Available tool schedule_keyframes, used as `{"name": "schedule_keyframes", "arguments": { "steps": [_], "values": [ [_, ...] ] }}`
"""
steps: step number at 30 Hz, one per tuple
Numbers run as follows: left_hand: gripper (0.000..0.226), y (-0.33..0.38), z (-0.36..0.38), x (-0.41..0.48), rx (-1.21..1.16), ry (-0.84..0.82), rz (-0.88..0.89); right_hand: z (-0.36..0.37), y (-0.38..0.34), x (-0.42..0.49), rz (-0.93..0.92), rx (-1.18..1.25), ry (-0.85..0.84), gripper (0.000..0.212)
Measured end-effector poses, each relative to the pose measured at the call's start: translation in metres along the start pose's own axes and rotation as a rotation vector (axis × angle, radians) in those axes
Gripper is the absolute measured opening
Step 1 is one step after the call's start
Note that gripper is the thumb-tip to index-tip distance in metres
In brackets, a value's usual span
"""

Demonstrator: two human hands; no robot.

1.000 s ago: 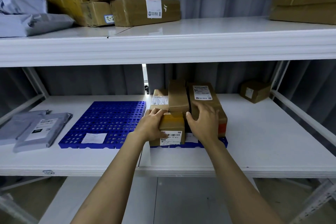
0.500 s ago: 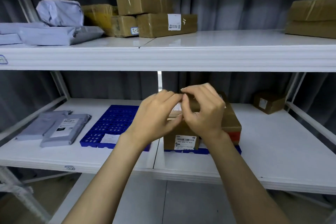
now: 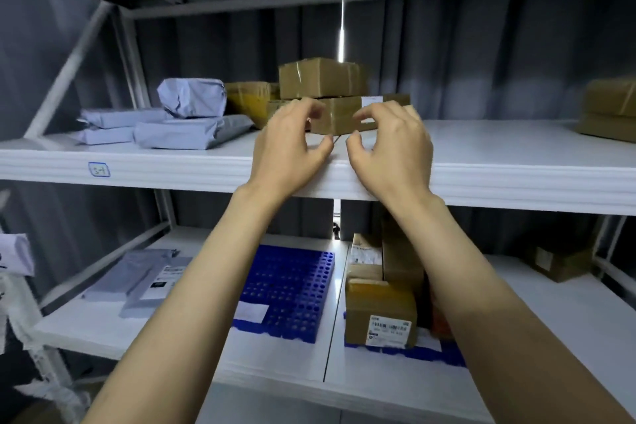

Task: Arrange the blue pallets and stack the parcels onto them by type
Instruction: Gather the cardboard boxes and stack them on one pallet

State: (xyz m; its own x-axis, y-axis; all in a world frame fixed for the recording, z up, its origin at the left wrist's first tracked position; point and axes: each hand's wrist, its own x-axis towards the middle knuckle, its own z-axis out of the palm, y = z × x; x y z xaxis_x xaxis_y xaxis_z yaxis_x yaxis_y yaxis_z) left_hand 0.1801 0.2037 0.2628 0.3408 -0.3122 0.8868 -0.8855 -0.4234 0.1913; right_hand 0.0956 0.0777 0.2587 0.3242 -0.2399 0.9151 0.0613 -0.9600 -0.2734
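At the left of the upper shelf (image 3: 172,169) lie the grey bags (image 3: 192,132), and just beside them stands the pile of brown boxes that I reach for. My left hand (image 3: 289,144) and my right hand (image 3: 392,148) hover in front of the long box (image 3: 339,115) at the bottom of this pile. The fingers are bent and spread apart, with nothing held between them.

I think the danger is here: a smaller box (image 3: 320,77) sits on top of the long one. If I pull out the lower one, the upper one may slide and fall from the shelf, or push against the bags.

Below, the empty blue pallet (image 3: 289,289) waits at the left, and the second pallet (image 3: 444,357) at the right already carries packed boxes (image 3: 378,306).

Half a second ago both hands were low, close together at the boxes on that right pallet. Now they are raised to the upper shelf.
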Motion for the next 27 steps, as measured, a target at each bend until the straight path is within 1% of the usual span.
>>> {"name": "schedule_keyframes", "arguments": {
  "steps": [3, 5, 9, 13, 17, 23, 27],
  "values": [
    [0.04, -0.011, 0.001, 0.024, 0.029, -0.032, -0.063, 0.005, 0.0, 0.025, 0.039, -0.078, -0.122, 0.031],
    [0.042, -0.018, 0.003, 0.037, 0.069, -0.082, -0.091, 0.01, -0.002, 0.041, 0.047, -0.114, -0.195, 0.037],
    [0.05, -0.03, 0.01, 0.064, 0.193, -0.137, -0.126, 0.022, -0.006, 0.067, 0.035, -0.164, -0.267, 0.041],
    [0.063, -0.039, 0.021, 0.095, 0.37, -0.205, -0.093, 0.033, -0.006, 0.086, 0.033, -0.194, -0.27, 0.042],
    [0.068, -0.047, 0.038, 0.121, 0.539, -0.234, -0.031, 0.043, -0.001, 0.099, 0.052, -0.209, -0.299, 0.046],
    [0.088, -0.056, 0.069, 0.147, 0.713, -0.314, 0.061, 0.049, 0.013, 0.105, 0.122, -0.208, -0.277, 0.044],
    [0.092, -0.065, 0.081, 0.152, 0.777, -0.355, 0.067, 0.052, 0.019, 0.104, 0.16, -0.172, -0.292, 0.041]
  ]
}}
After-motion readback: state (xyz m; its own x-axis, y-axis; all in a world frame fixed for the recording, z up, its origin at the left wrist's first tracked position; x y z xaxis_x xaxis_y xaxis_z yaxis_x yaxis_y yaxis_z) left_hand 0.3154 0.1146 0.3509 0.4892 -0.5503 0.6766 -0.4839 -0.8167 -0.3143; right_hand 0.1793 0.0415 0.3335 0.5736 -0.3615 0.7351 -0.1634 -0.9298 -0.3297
